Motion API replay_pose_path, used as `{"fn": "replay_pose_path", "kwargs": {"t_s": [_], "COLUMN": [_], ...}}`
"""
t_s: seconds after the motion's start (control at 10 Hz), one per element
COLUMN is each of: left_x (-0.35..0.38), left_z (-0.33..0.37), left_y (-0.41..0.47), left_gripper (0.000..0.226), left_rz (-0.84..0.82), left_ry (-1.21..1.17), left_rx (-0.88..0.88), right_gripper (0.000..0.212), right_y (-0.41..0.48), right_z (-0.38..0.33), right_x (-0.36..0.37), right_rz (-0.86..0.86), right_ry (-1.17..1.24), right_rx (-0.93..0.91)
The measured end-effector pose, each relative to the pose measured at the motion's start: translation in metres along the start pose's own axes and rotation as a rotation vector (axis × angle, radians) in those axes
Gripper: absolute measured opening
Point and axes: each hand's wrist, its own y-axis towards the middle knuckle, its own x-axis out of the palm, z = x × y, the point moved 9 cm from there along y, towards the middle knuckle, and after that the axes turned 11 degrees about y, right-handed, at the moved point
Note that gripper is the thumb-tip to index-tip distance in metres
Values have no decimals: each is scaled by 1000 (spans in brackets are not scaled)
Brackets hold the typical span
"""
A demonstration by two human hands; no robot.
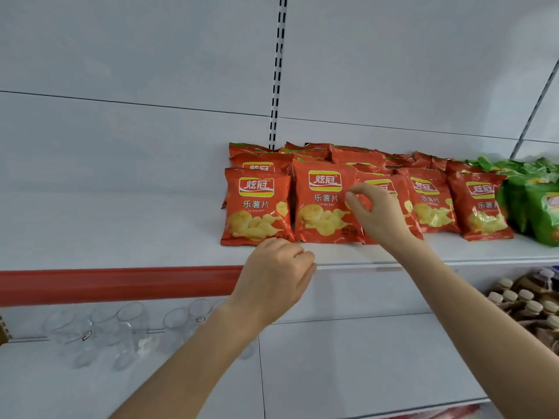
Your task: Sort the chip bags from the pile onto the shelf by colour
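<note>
Five red chip bags point(256, 207): upright in a front row on the shelf point(121, 231), with more red ones stacked behind.
Green chip bags point(541, 213): on the same shelf, just right of the red row.
Right hand point(381, 216): in front of the third red bag; thumb and forefinger tips meet at its left edge, but whether they pinch it cannot be told.
Left hand point(276, 279): at the shelf's front edge below the first bag, fingers curled under, nothing seen in them.
Lower shelf point(332, 373): clear jars point(127, 328) left, capped bottles point(526, 306) right.
</note>
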Motion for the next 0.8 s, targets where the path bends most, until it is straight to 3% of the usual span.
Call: {"fn": "replay_pose_path", "kwargs": {"t_s": [0.4,0.6,0.8], "left_x": [-3,11,19], "left_z": [35,71,134], "left_y": [-9,-3,21], "left_gripper": [36,37,35], "left_rz": [-1,-22,63], "left_ry": [-6,-25,-60], "left_rx": [113,184,264], "right_gripper": [24,26,26], "right_y": [-21,-37,-51], "right_z": [5,25,60], "right_x": [-12,-39,-90], "right_rz": [-7,-13,32], "right_ry": [-45,-78,-95], "right_rx": [93,152,204]}}
